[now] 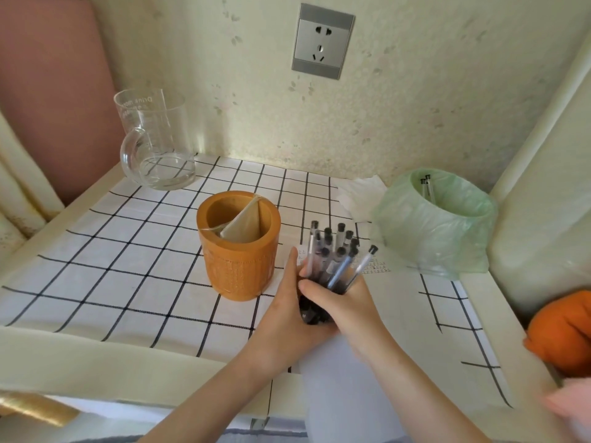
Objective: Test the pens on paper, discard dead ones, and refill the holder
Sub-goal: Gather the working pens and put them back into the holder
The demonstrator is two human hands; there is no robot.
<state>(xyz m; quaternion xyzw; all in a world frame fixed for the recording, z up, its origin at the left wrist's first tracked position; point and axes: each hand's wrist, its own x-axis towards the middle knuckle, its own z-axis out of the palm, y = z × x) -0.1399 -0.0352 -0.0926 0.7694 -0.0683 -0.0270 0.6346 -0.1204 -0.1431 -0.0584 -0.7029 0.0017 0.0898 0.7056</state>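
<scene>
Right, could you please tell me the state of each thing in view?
pens: bunched upright, held in both hands.
left hand: holds the bundle's side.
right hand: grips the bundle, thumb across it.
holder: upright, no pens inside.
bin: open, green-lined, two pens inside.
jug: upright, contents unclear.
paper: flat, scribble marks beyond the pens.
socket: nothing plugged in.

Speckled cream wall (415,91), grey socket (323,41), pink panel (54,91), checked tablecloth (112,266), daylight
</scene>
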